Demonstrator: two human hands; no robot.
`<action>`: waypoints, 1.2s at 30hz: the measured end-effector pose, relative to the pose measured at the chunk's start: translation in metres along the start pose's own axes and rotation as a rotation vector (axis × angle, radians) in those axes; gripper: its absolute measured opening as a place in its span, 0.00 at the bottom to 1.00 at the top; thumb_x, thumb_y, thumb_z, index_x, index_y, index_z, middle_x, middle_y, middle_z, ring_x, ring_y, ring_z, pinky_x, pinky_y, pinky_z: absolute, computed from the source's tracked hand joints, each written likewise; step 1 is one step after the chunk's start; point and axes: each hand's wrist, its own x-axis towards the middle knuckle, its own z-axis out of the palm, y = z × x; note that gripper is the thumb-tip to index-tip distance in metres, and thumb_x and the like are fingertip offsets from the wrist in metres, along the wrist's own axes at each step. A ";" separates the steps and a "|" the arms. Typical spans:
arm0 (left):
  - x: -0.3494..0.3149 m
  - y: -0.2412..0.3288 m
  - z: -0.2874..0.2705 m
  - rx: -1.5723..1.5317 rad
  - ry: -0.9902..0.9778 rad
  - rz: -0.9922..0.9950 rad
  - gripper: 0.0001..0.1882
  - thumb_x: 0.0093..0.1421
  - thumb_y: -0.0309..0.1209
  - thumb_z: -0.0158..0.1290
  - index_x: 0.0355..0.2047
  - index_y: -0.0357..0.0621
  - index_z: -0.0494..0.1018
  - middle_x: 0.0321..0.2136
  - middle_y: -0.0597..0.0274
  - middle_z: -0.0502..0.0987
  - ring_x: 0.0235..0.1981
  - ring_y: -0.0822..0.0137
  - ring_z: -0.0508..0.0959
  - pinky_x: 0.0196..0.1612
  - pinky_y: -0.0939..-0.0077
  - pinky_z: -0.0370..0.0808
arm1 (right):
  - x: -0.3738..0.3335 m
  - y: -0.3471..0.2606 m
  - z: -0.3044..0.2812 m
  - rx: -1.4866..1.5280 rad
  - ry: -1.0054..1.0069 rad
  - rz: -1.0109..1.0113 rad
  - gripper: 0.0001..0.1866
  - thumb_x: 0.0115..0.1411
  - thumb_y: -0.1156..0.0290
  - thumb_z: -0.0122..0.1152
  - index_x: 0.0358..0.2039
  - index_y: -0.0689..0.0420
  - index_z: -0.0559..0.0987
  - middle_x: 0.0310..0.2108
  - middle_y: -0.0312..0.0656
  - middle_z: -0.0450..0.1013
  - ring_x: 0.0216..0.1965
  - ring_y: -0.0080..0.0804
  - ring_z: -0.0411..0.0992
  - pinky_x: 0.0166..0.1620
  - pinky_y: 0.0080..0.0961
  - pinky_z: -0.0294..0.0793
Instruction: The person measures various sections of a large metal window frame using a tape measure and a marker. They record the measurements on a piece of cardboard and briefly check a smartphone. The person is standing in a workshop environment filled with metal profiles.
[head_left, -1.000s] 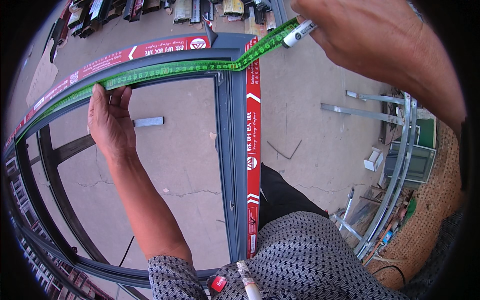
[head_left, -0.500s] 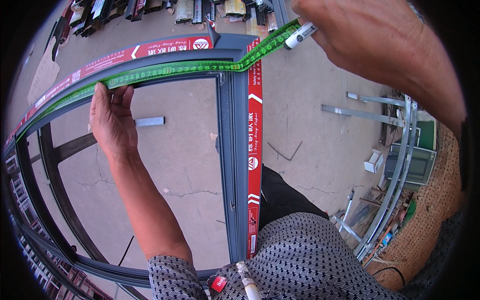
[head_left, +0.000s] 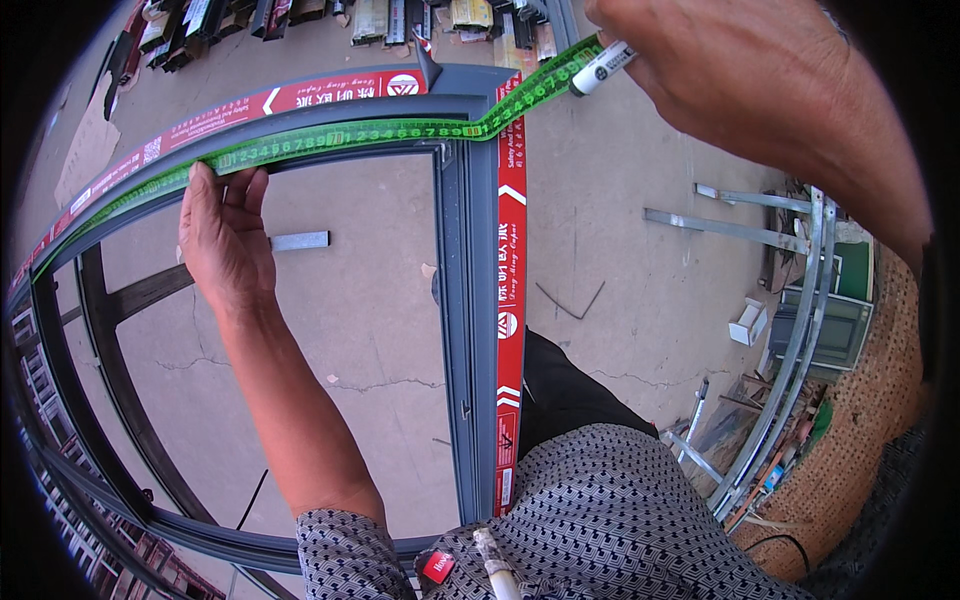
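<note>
A green tape-measure blade [head_left: 400, 134] runs along the far bar of a dark grey window frame [head_left: 455, 300], bends past its corner and rises to the right. My left hand [head_left: 226, 235] reaches over the opening and pinches the blade's near edge against the bar, thumb on top. At the upper right, my right hand [head_left: 730, 80] is closed round the blade's other end and a white marker pen [head_left: 603, 68]. Its fingers and any tape case are mostly hidden. The blade's far end lies at the left, too small to make out.
Red printed protective film [head_left: 510, 260] covers the frame's outer edges. Stacked profiles [head_left: 385, 22] lie on the floor beyond. To the right stand a metal rack [head_left: 812, 290] and a small white box [head_left: 748, 322]. A cigarette [head_left: 494, 565] with ash shows at the lower edge.
Almost nothing differs. The frame's far right corner sits very slightly higher in the picture; both hands keep their hold on the tape.
</note>
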 end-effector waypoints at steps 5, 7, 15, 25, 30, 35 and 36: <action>0.001 0.000 -0.005 -0.014 -0.007 -0.003 0.13 0.72 0.35 0.51 0.46 0.38 0.76 0.37 0.58 0.83 0.38 0.66 0.85 0.44 0.73 0.84 | -0.013 -0.008 0.004 -0.078 0.108 -0.048 0.10 0.59 0.72 0.54 0.29 0.58 0.84 0.20 0.43 0.76 0.23 0.31 0.77 0.28 0.32 0.74; 0.002 0.000 -0.005 -0.021 -0.011 -0.008 0.13 0.72 0.35 0.51 0.46 0.37 0.77 0.37 0.58 0.83 0.38 0.66 0.85 0.44 0.73 0.84 | -0.012 -0.005 0.004 -0.041 0.096 -0.068 0.10 0.59 0.72 0.54 0.30 0.58 0.84 0.21 0.43 0.76 0.24 0.31 0.77 0.28 0.32 0.74; 0.004 0.000 -0.003 -0.033 -0.034 -0.017 0.13 0.73 0.35 0.50 0.46 0.38 0.77 0.38 0.58 0.83 0.38 0.66 0.85 0.44 0.72 0.84 | 0.005 -0.006 -0.006 0.040 -0.055 0.008 0.10 0.57 0.72 0.54 0.28 0.57 0.83 0.22 0.43 0.77 0.26 0.34 0.79 0.28 0.35 0.75; 0.000 0.005 -0.012 0.000 -0.019 -0.061 0.14 0.73 0.37 0.50 0.50 0.40 0.75 0.43 0.58 0.81 0.43 0.64 0.82 0.48 0.71 0.82 | -0.010 0.004 0.040 0.175 0.347 -0.072 0.08 0.52 0.69 0.59 0.26 0.57 0.84 0.23 0.46 0.79 0.27 0.43 0.80 0.30 0.39 0.76; -0.023 0.020 -0.004 -0.015 0.001 -0.044 0.13 0.73 0.37 0.50 0.48 0.41 0.75 0.42 0.60 0.82 0.41 0.66 0.83 0.46 0.71 0.82 | -0.004 -0.001 0.121 0.401 0.774 -0.009 0.05 0.49 0.72 0.64 0.26 0.58 0.84 0.22 0.49 0.77 0.26 0.50 0.77 0.32 0.42 0.76; -0.050 0.040 -0.003 -0.042 0.029 -0.016 0.13 0.73 0.37 0.50 0.47 0.42 0.75 0.40 0.60 0.82 0.40 0.66 0.83 0.45 0.71 0.82 | -0.033 -0.004 0.147 0.660 0.754 -0.013 0.07 0.50 0.68 0.61 0.27 0.55 0.83 0.22 0.48 0.77 0.27 0.52 0.77 0.32 0.46 0.75; -0.056 0.044 -0.001 -0.039 0.034 -0.019 0.13 0.73 0.38 0.50 0.47 0.42 0.75 0.40 0.60 0.82 0.40 0.66 0.83 0.44 0.71 0.82 | -0.040 -0.006 0.155 0.716 0.751 -0.007 0.08 0.51 0.67 0.61 0.27 0.55 0.83 0.22 0.48 0.77 0.27 0.51 0.77 0.32 0.47 0.75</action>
